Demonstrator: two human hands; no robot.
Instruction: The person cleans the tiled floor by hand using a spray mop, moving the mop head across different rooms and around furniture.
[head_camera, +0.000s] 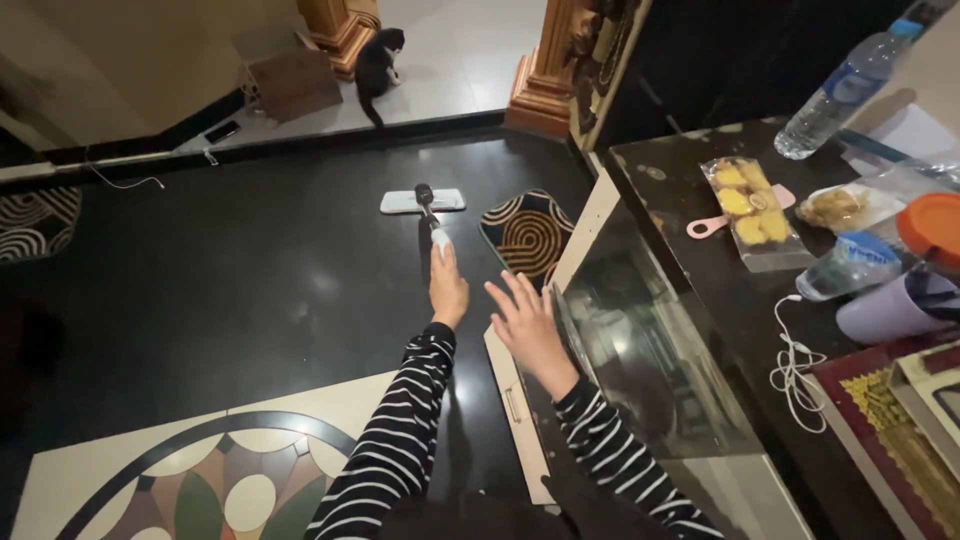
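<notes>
**Hands at a flat mop on a dark, glossy floor**

Floor (250, 290) of polished black stone fills the left of the view, with a patterned inlay of cream, green and brown at the lower left. At the far edge, on a paler floor, a black and white cat (378, 62) sits beside a cardboard box (293, 80).

Near the middle, the left hand (447, 290), in a black and white striped sleeve, has its fingers closed around the handle of a flat mop (424, 201). The mop's pale pad lies flat on the dark floor well ahead of the person, just left of a small swirl-patterned mat (528, 233). The floor around the pad shines evenly; which parts have been wiped and which remain cannot be told.

The right hand (527, 325) hovers just beside the left, fingers spread, holding nothing.

To the right stands a dark counter (700, 290) carrying a packet of yellow biscuits (755, 212), a clear water bottle (845, 88), a white cable (795, 365) and an orange-lidded container (933, 226).
</notes>
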